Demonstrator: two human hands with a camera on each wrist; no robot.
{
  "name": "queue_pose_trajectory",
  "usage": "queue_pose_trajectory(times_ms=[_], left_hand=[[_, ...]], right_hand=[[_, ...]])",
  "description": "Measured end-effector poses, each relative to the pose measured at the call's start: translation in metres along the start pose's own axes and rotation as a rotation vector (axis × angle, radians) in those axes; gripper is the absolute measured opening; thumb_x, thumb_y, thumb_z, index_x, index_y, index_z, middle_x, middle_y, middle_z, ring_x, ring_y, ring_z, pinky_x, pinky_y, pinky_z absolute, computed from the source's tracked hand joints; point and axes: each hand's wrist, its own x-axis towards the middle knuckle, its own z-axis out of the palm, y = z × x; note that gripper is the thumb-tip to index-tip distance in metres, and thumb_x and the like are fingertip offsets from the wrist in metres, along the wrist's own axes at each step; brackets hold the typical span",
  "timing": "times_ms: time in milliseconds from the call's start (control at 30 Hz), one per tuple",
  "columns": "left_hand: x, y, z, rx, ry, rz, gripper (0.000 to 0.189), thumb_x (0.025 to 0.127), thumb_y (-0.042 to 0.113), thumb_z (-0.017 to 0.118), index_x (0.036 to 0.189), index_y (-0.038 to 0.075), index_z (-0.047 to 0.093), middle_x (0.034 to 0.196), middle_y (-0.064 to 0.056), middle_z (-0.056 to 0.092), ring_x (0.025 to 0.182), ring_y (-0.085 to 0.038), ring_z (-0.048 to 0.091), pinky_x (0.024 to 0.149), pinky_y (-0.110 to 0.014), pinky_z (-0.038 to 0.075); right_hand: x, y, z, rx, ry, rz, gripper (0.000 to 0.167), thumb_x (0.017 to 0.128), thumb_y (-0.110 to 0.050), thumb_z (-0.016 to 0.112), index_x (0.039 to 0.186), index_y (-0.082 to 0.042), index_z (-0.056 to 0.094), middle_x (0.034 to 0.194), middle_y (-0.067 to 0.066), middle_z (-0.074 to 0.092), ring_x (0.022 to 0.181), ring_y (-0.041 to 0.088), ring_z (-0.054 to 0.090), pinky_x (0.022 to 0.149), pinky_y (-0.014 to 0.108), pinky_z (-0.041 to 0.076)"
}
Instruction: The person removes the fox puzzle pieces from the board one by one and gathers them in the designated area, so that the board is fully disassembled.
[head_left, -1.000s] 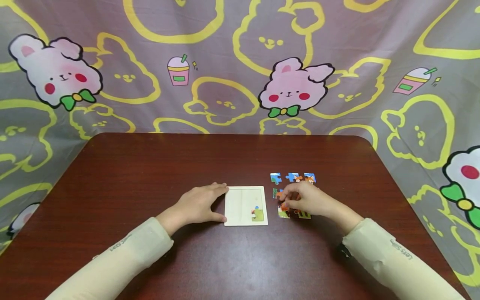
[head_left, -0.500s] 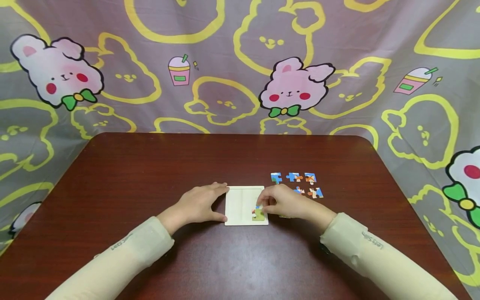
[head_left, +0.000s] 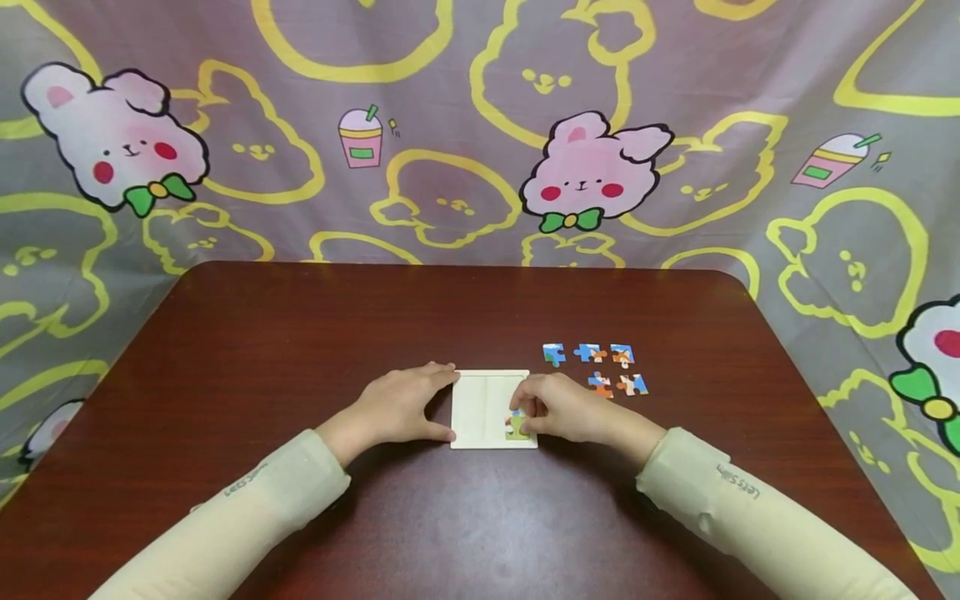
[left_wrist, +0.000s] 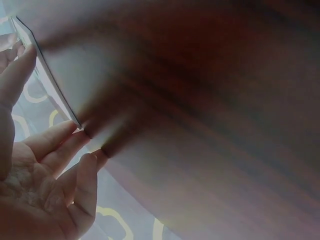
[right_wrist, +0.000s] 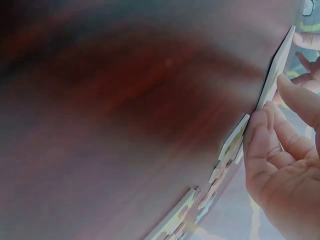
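Note:
A pale square puzzle board (head_left: 470,408) lies on the brown table, with a green-and-blue jigsaw piece (head_left: 515,430) in its lower right corner. My left hand (head_left: 390,407) spreads along the board's left side, thumb at the near corner and fingertips at the far one. In the left wrist view the thumb and a finger touch the board's edge (left_wrist: 56,89). Over the board's right part my right hand (head_left: 561,408) pinches a jigsaw piece, mostly hidden by the curled fingers. The thumb (right_wrist: 295,95) lies over the board in the right wrist view.
Several loose jigsaw pieces (head_left: 588,353) lie in rows right of the board; my right hand and wrist hide some. Others (right_wrist: 232,140) show edge-on beneath the right hand. Behind the table (head_left: 337,317) hangs a patterned curtain (head_left: 450,100).
My right hand has moved left from the loose pieces onto the board's right side, uncovering pieces in the middle row. The left hand has stayed at the board's left edge.

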Motion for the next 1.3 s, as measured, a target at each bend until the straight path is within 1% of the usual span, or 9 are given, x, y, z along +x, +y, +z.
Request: queue_pose_trajectory(times_ms=[167, 333, 500, 667, 867, 1067, 1300], left_hand=[[0.0003, 0.0007, -0.0001, 0.007, 0.001, -0.006, 0.085, 0.078, 0.051, 0.080, 0.147, 0.015, 0.049, 0.155, -0.003, 0.046, 0.139, -0.026, 0.049, 0.103, -0.052, 0.046], [0.0007, 0.0013, 0.0001, 0.011, 0.003, -0.012, 0.085, 0.077, 0.051, 0.080, 0.147, 0.015, 0.049, 0.155, -0.003, 0.046, 0.138, -0.027, 0.050, 0.103, -0.053, 0.046], [0.0007, 0.0018, -0.0003, 0.013, 0.002, -0.015, 0.085, 0.076, 0.051, 0.080, 0.147, 0.016, 0.049, 0.155, -0.002, 0.046, 0.138, -0.026, 0.050, 0.104, -0.053, 0.045], [0.0010, 0.0018, -0.0008, 0.026, 0.000, -0.019, 0.088, 0.074, 0.053, 0.081, 0.147, 0.017, 0.049, 0.155, -0.002, 0.047, 0.139, -0.025, 0.049, 0.106, -0.054, 0.044], [0.0006, 0.0015, 0.0003, 0.058, -0.005, -0.023, 0.099, 0.068, 0.064, 0.082, 0.149, 0.018, 0.048, 0.156, 0.001, 0.044, 0.143, -0.023, 0.045, 0.106, -0.053, 0.044], [-0.0002, 0.0024, 0.0004, 0.075, -0.002, -0.009, 0.103, 0.064, 0.067, 0.082, 0.148, 0.019, 0.049, 0.156, 0.001, 0.044, 0.143, -0.025, 0.044, 0.102, -0.053, 0.047], [-0.0005, 0.0030, -0.0002, 0.098, -0.002, -0.001, 0.105, 0.062, 0.069, 0.082, 0.148, 0.018, 0.049, 0.155, -0.001, 0.045, 0.142, -0.027, 0.046, 0.100, -0.052, 0.049]], right_hand=[[-0.0011, -0.0020, 0.0016, 0.009, 0.001, 0.018, 0.020, 0.082, -0.004, 0.078, 0.099, -0.004, 0.068, 0.075, -0.005, 0.059, 0.067, 0.001, 0.049, 0.063, 0.018, 0.045], [-0.0016, -0.0028, 0.0014, 0.010, 0.005, 0.019, 0.020, 0.081, -0.003, 0.078, 0.096, -0.005, 0.067, 0.076, -0.003, 0.060, 0.068, 0.003, 0.050, 0.063, 0.018, 0.044], [-0.0019, -0.0021, 0.0012, 0.041, 0.009, 0.019, 0.019, 0.081, -0.003, 0.078, 0.095, -0.006, 0.066, 0.077, -0.001, 0.060, 0.069, 0.004, 0.052, 0.065, 0.019, 0.046], [-0.0024, -0.0015, -0.0008, 0.120, 0.002, 0.046, 0.016, 0.083, -0.002, 0.075, 0.093, -0.008, 0.065, 0.080, -0.002, 0.061, 0.072, 0.004, 0.055, 0.068, 0.020, 0.050], [-0.0029, -0.0034, -0.0035, 0.216, -0.010, 0.057, 0.015, 0.085, 0.002, 0.072, 0.092, -0.008, 0.065, 0.077, -0.001, 0.066, 0.072, 0.004, 0.059, 0.071, 0.022, 0.053], [-0.0036, -0.0057, -0.0038, 0.273, -0.004, 0.073, 0.013, 0.085, 0.004, 0.070, 0.091, -0.006, 0.065, 0.076, 0.000, 0.067, 0.072, 0.005, 0.059, 0.072, 0.022, 0.052], [-0.0045, -0.0041, -0.0037, 0.341, 0.005, 0.073, 0.012, 0.086, 0.005, 0.069, 0.093, -0.004, 0.065, 0.078, 0.002, 0.067, 0.073, 0.008, 0.060, 0.072, 0.023, 0.052]])
